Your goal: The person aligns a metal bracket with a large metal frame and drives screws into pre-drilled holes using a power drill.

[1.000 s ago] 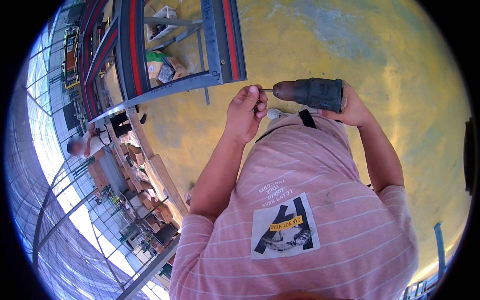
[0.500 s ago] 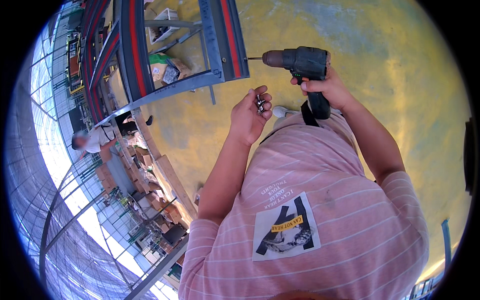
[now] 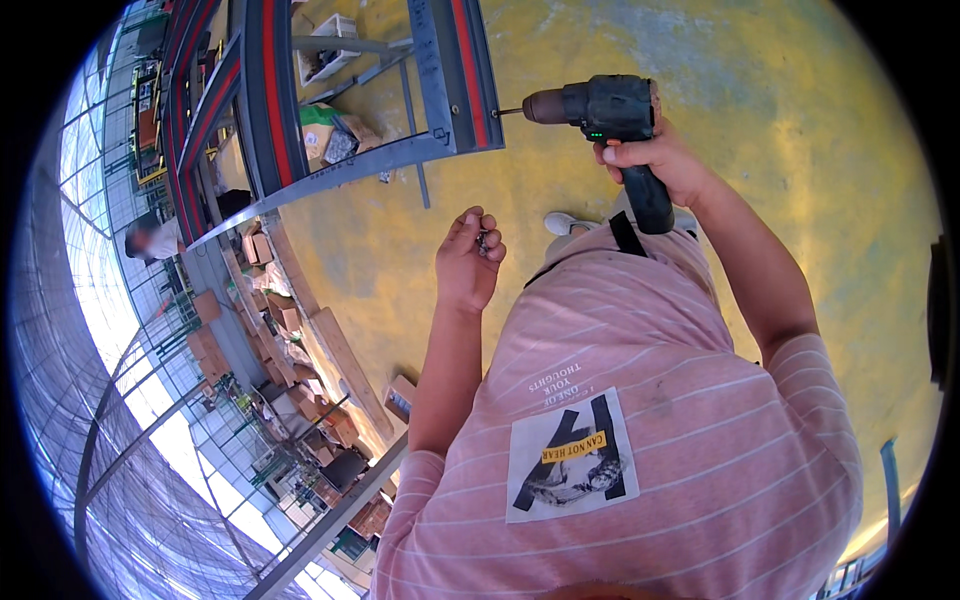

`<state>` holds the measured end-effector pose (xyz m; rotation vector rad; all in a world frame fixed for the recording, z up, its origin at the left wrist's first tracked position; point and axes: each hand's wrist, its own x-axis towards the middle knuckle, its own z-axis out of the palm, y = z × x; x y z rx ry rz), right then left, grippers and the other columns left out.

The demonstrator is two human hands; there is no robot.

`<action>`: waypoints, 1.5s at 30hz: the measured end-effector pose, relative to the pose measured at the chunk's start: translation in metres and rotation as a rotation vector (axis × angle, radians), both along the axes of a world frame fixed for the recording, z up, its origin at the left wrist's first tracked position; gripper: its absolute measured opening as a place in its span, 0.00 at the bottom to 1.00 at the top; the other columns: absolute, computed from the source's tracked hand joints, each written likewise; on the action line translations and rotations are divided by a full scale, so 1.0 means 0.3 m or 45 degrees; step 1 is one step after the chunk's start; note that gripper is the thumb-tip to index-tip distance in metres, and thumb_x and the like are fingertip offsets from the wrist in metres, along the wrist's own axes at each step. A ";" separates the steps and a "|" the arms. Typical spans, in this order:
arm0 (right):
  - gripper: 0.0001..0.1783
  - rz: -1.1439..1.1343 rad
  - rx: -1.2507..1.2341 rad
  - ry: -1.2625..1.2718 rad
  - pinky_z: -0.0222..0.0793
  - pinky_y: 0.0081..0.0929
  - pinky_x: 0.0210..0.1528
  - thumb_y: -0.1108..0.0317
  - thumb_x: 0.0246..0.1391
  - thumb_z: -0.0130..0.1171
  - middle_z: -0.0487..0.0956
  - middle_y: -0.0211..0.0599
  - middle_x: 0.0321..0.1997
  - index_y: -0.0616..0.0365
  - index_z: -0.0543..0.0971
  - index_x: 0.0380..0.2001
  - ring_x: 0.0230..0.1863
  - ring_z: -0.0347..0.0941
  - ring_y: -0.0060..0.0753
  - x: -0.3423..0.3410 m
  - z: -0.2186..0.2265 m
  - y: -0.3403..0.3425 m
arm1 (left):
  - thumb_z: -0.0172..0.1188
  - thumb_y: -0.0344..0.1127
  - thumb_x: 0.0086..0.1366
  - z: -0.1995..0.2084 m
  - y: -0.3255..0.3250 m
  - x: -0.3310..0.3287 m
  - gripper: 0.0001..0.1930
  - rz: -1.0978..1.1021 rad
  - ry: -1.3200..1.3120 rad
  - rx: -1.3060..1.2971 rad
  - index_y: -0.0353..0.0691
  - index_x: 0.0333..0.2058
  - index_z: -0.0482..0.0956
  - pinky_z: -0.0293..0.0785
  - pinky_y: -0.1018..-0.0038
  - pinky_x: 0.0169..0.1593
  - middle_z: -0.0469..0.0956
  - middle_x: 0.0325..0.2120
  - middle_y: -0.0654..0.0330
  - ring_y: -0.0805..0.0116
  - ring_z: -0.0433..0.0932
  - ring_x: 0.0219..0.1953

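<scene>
My right hand [image 3: 662,160] is wrapped round the grip of a black cordless drill [image 3: 618,108], held level and pointing left. Its long thin bit [image 3: 511,111] reaches the outer side of a grey metal frame [image 3: 437,100] with red stripes, near the frame's close corner. Several small metal screws [image 3: 483,243] show in my left hand [image 3: 466,270], which is closed loosely round them with the fingers curled. That hand hangs below the frame, apart from it and from the drill.
Under the frame, a white crate [image 3: 341,52] and a green and brown package [image 3: 330,135] lie on the yellow floor [image 3: 740,60]. At left, cardboard boxes [image 3: 257,248] sit along a wooden edge [image 3: 345,370]. Another person [image 3: 160,240] is beyond the frame.
My left hand has moved left and down, away from the drill bit, its fingers more closed. The drill has risen slightly, its bit still at the frame. The other person has shifted left.
</scene>
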<state>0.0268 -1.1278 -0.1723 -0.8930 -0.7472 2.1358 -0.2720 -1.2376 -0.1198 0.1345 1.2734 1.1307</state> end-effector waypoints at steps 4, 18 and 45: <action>0.16 0.014 -0.054 0.078 0.71 0.26 0.31 0.71 0.44 0.66 0.80 0.36 0.33 0.59 0.77 0.38 0.25 0.73 0.26 0.006 0.006 0.019 | 0.52 0.33 0.71 0.024 -0.006 -0.001 0.09 0.026 0.003 0.041 0.39 0.47 0.73 0.67 0.77 0.32 0.75 0.33 0.62 0.72 0.70 0.30; 0.28 -0.075 0.045 0.031 0.72 0.26 0.35 0.70 0.41 0.64 0.82 0.42 0.41 0.60 0.75 0.50 0.29 0.75 0.28 0.120 -0.023 0.005 | 0.53 0.34 0.71 0.230 0.022 0.015 0.10 -0.081 0.000 0.293 0.39 0.48 0.73 0.63 0.78 0.30 0.74 0.31 0.62 0.74 0.67 0.29; 0.30 -1.440 0.366 -0.240 0.70 0.29 0.42 0.64 0.41 0.67 0.76 0.36 0.39 0.66 0.73 0.49 0.34 0.74 0.30 -0.548 0.259 -0.410 | 0.54 0.41 0.72 0.542 0.756 0.037 0.15 -1.897 0.066 0.539 0.35 0.48 0.74 0.60 0.85 0.27 0.73 0.27 0.65 0.82 0.64 0.24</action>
